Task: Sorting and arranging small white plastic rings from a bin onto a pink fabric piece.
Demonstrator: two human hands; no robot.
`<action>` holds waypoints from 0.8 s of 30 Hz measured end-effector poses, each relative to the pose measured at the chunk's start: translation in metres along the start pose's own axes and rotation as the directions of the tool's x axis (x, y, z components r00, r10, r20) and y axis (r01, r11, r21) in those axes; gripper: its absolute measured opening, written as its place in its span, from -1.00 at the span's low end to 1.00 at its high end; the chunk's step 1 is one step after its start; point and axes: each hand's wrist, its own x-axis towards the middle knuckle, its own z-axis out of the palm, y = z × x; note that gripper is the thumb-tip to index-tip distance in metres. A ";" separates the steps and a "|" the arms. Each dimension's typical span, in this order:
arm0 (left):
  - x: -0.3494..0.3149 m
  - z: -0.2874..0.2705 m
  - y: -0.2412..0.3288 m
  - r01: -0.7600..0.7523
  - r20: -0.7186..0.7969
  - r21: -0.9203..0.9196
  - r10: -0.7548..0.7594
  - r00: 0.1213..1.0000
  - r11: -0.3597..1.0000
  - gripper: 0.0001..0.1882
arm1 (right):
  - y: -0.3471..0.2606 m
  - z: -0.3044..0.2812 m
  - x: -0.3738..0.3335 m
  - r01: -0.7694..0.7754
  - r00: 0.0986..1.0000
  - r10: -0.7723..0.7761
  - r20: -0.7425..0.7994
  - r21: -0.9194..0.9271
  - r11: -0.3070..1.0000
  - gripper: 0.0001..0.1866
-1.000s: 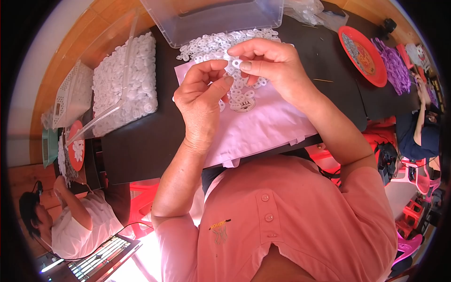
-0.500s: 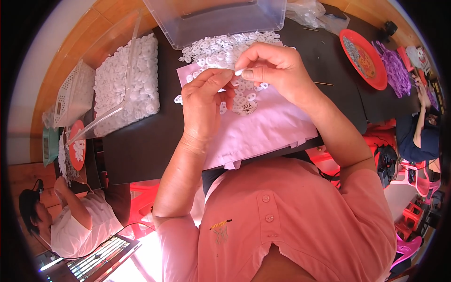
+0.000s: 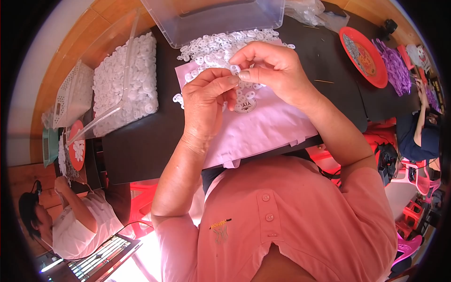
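Note:
Both my hands meet over a pink cloth bag [image 3: 268,127] laid on the dark table. Thumb and forefinger of my left hand [image 3: 204,96] are pinched together. Facing it, my right hand [image 3: 277,70] has its thumb and forefinger curved round the same spot. Between the fingertips is a small white plastic piece [image 3: 235,69]; its underside is hidden by my fingers. Loose white plastic pieces [image 3: 218,47] with two holes lie heaped beyond my hands, and several more lie on the bag beneath them.
To the left stands a clear bin [image 3: 123,101] full of white pieces, beside a white perforated basket [image 3: 75,96]. A clear tub [image 3: 216,23] is behind the heap. At right are a red plate [image 3: 380,77] and purple strips [image 3: 397,70]. Other people sit at both sides.
My right forefinger has shifted slightly left and the fingertips of both hands have come closer together. The white piece between them has turned and shows its holed side more.

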 end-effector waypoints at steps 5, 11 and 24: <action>-0.002 0.001 -0.002 -0.055 0.012 0.034 0.055 0.998 0.998 -0.89 | -0.005 0.006 -0.001 -0.049 0.998 0.051 -0.035 0.058 0.997 -0.85; -0.002 0.005 -0.005 -0.158 -0.024 0.063 0.159 0.987 0.986 -0.85 | 0.002 -0.001 0.004 -0.044 0.984 0.043 -0.175 -0.003 0.999 -0.85; -0.001 0.000 -0.008 -0.242 -0.079 0.193 0.261 0.962 0.951 -0.83 | 0.004 0.003 0.002 -0.182 0.963 0.190 -0.189 0.060 0.981 -0.88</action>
